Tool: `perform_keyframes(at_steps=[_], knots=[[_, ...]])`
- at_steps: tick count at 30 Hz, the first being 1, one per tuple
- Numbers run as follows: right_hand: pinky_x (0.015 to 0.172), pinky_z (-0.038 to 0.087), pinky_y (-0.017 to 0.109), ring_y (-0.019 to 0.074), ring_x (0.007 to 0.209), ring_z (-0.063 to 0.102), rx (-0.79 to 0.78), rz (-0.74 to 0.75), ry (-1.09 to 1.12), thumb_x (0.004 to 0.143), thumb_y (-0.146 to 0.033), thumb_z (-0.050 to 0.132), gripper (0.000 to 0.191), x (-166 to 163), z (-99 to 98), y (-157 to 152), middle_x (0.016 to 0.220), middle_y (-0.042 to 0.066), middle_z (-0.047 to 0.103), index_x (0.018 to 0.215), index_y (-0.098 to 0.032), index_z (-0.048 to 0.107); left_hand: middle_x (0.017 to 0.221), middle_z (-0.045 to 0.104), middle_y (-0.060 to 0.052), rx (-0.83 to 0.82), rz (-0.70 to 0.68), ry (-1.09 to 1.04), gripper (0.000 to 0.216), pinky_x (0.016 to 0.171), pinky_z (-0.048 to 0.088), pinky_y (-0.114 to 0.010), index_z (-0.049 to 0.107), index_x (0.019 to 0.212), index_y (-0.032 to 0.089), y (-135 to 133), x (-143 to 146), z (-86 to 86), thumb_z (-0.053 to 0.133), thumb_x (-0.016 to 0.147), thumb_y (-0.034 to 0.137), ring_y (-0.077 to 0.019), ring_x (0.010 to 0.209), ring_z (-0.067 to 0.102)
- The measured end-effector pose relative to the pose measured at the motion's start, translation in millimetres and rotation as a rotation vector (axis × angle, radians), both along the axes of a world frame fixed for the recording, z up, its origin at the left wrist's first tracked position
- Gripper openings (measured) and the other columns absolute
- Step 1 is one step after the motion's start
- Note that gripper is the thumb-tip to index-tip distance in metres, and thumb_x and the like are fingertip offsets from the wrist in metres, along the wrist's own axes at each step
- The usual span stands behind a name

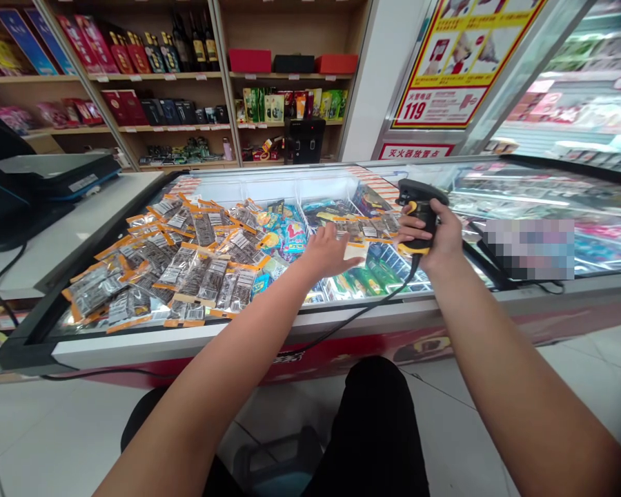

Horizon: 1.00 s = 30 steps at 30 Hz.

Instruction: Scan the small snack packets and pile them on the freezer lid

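A black and yellow barcode scanner point(423, 195) is gripped in my right hand point(445, 231), with fingers wrapped round its handle. Its dark cable point(362, 312) runs down to the left over the freezer's front edge. My left hand point(327, 254) is over the glass top, fingers and thumb apart, holding nothing that I can see. Just beyond it lies a short row of small clear packets with orange edges point(367, 228). To its left a large heap of similar packets point(186, 255) covers the glass. Whether the left fingers touch the row is unclear.
Beneath the glass of the chest freezer point(186, 345) are wire baskets with colourful packs point(290, 231). A counter point(134, 200) with black equipment point(56, 179) stands left. Shelves of bottles and boxes point(251, 61) line the back. A dark stool point(277, 459) is between my legs.
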State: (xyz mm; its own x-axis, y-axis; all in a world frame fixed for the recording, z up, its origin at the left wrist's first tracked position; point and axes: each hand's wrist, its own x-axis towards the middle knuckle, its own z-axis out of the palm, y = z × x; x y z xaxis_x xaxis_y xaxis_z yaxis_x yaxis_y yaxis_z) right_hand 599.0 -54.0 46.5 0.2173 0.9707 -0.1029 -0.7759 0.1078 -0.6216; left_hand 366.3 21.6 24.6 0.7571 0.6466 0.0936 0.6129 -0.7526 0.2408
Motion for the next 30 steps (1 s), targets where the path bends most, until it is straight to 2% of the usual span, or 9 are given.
perform_keyframes(at_steps=[6, 9, 11, 15, 17, 19, 23, 26, 30], knots=[[0.046, 0.041, 0.02, 0.0023, 0.036, 0.022, -0.006, 0.018, -0.019, 0.094, -0.036, 0.073, 0.028, -5.6, 4.0, -0.9, 0.063, -0.014, 0.036, 0.108, -0.024, 0.053, 0.191, 0.028, -0.02, 0.03, -0.273, 0.019, 0.092, 0.142, 0.028, -0.049, 0.025, 0.183, 0.012, -13.1, 34.2, -9.4, 0.053, 0.112, 0.062, -0.0368, 0.175, 0.032], [0.046, 0.04, 0.02, 0.0019, 0.038, 0.02, -0.001, 0.003, -0.028, 0.093, -0.034, 0.074, 0.027, -5.3, 2.8, -1.7, 0.063, -0.013, 0.038, 0.108, -0.024, 0.054, 0.194, 0.019, -0.018, 0.078, -0.254, -0.028, 0.09, 0.144, 0.026, -0.048, 0.024, 0.184, 0.014, -7.9, 29.6, -6.1, 0.051, 0.113, 0.06, -0.0347, 0.178, 0.027], [0.046, 0.04, 0.02, 0.0018, 0.038, 0.021, -0.002, -0.012, -0.041, 0.091, -0.033, 0.074, 0.027, -4.4, 1.3, -2.2, 0.063, -0.012, 0.04, 0.108, -0.024, 0.055, 0.193, 0.02, -0.021, 0.116, -0.052, -0.087, 0.084, 0.144, 0.024, -0.054, 0.033, 0.181, 0.014, 4.5, 17.0, -1.1, 0.055, 0.111, 0.055, -0.0393, 0.178, 0.026], [0.046, 0.04, 0.021, 0.002, 0.038, 0.023, -0.009, -0.024, -0.064, 0.087, -0.029, 0.078, 0.031, -4.3, -1.0, -2.7, 0.063, -0.011, 0.043, 0.108, -0.026, 0.055, 0.189, 0.025, -0.029, 0.094, 0.593, -0.158, 0.079, 0.142, 0.018, -0.069, 0.049, 0.171, 0.009, 44.0, -29.2, 10.3, 0.068, 0.102, 0.044, -0.0532, 0.177, 0.021], [0.046, 0.04, 0.021, 0.0022, 0.038, 0.023, -0.01, -0.026, -0.074, 0.087, -0.028, 0.078, 0.03, -5.0, -1.7, -2.4, 0.063, -0.01, 0.044, 0.107, -0.027, 0.056, 0.184, 0.039, -0.028, 0.115, 0.771, -0.212, 0.064, 0.138, 0.017, -0.074, 0.063, 0.16, 0.014, 62.6, -56.8, 14.2, 0.066, 0.103, 0.043, -0.0552, 0.173, 0.027], [0.045, 0.04, 0.021, 0.0018, 0.038, 0.023, -0.006, -0.017, -0.092, 0.088, -0.028, 0.077, 0.028, -4.9, -2.5, -1.8, 0.063, -0.01, 0.044, 0.107, -0.026, 0.056, 0.17, 0.056, -0.028, 0.103, 0.846, -0.191, 0.047, 0.136, 0.023, -0.072, 0.073, 0.147, 0.016, 75.4, -80.2, 16.8, 0.063, 0.105, 0.035, -0.0519, 0.165, 0.044], [0.047, 0.044, 0.021, 0.0014, 0.04, 0.022, 0.0, 0.038, -0.151, 0.087, -0.03, 0.081, 0.031, 1.1, -5.1, -1.1, 0.063, -0.01, 0.044, 0.107, -0.025, 0.058, 0.152, 0.065, -0.025, 0.097, 0.82, -0.194, 0.036, 0.127, 0.039, -0.063, 0.081, 0.131, 0.017, 84.2, -97.1, 19.6, 0.061, 0.101, 0.011, -0.0445, 0.145, 0.064], [0.049, 0.049, 0.022, 0.0014, 0.041, 0.018, -0.004, 0.153, -0.204, 0.087, -0.033, 0.086, 0.036, 7.6, -6.7, -2.2, 0.065, -0.01, 0.045, 0.109, -0.024, 0.06, 0.149, 0.066, -0.022, 0.07, 0.627, -0.351, 0.04, 0.118, 0.051, -0.053, 0.082, 0.126, 0.019, 84.6, -82.6, 19.6, 0.064, 0.095, 0.001, -0.0392, 0.139, 0.066], [0.05, 0.049, 0.021, 0.0007, 0.045, 0.006, 0.001, 0.345, -0.343, 0.089, -0.045, 0.092, 0.045, 8.7, -7.4, -4.2, 0.067, -0.011, 0.044, 0.112, -0.02, 0.063, 0.125, 0.077, -0.011, -0.077, 0.338, -0.65, 0.041, 0.106, 0.056, -0.038, 0.077, 0.126, 0.025, 81.3, -47.6, 14.1, 0.079, 0.09, 0.005, -0.0283, 0.125, 0.07]])
